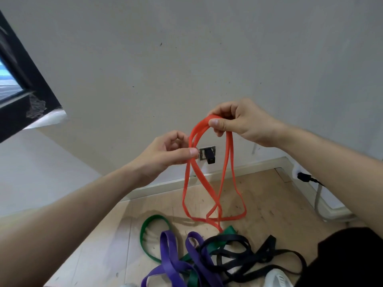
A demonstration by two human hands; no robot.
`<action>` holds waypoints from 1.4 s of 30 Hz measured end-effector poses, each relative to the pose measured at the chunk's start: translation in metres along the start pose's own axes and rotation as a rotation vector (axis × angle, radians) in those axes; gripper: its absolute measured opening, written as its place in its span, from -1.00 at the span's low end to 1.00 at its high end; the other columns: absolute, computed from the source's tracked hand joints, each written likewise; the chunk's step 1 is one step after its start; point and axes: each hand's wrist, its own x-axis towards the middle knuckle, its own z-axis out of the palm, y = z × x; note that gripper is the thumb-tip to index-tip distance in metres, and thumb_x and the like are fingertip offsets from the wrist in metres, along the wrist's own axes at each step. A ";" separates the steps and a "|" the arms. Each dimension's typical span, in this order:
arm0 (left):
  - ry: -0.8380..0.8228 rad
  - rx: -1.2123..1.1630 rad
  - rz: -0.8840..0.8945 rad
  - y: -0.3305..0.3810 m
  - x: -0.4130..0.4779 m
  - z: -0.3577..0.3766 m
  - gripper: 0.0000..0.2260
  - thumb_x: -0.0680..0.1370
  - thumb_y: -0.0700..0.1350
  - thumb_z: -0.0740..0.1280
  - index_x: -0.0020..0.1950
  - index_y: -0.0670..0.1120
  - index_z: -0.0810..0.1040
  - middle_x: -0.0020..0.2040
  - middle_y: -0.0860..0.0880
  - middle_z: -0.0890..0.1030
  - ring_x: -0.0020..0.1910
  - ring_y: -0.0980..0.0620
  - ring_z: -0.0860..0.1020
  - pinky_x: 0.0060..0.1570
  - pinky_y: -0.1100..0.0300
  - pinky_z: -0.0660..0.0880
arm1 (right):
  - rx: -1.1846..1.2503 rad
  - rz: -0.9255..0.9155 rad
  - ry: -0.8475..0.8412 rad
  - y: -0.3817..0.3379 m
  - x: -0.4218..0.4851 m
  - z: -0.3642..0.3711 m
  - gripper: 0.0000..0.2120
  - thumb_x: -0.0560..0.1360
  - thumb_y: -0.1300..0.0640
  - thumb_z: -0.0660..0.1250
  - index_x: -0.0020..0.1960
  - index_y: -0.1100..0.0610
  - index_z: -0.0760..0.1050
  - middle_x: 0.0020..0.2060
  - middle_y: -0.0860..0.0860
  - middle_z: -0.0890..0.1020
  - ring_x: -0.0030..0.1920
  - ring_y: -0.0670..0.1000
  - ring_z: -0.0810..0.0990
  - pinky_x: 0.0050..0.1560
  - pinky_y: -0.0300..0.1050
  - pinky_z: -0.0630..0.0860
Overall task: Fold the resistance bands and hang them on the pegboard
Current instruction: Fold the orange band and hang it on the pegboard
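Note:
An orange resistance band [227, 162] hangs in doubled loops in front of the wall, its lower loops dangling just above the floor. My right hand [244, 123] pinches the gathered top of the band between thumb and fingers. Lower and to the left, my left hand [167, 151] pinches the left strands of the same band. On the floor below lie a green band [145, 235], a purple band [172, 264] and a black band [244, 251], tangled together. No pegboard is in view.
A grey wall fills the background, with a metal socket plate and black plug [207, 155] low on it. A dark window frame [24, 90] is at the left. A cable and plug [306, 177] run along the skirting at right. A white shoe [277, 278] shows at bottom.

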 end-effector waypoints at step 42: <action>-0.164 -0.029 0.005 0.014 -0.005 -0.016 -0.73 0.57 -0.03 0.27 0.05 -0.10 0.73 -0.05 -0.09 0.68 0.00 -0.07 0.67 0.03 0.21 0.57 | 0.010 0.325 -0.329 0.057 -0.015 -0.020 -0.65 0.43 0.15 0.50 0.19 0.18 0.60 -0.06 0.09 0.69 0.00 0.00 0.66 0.08 -0.16 0.58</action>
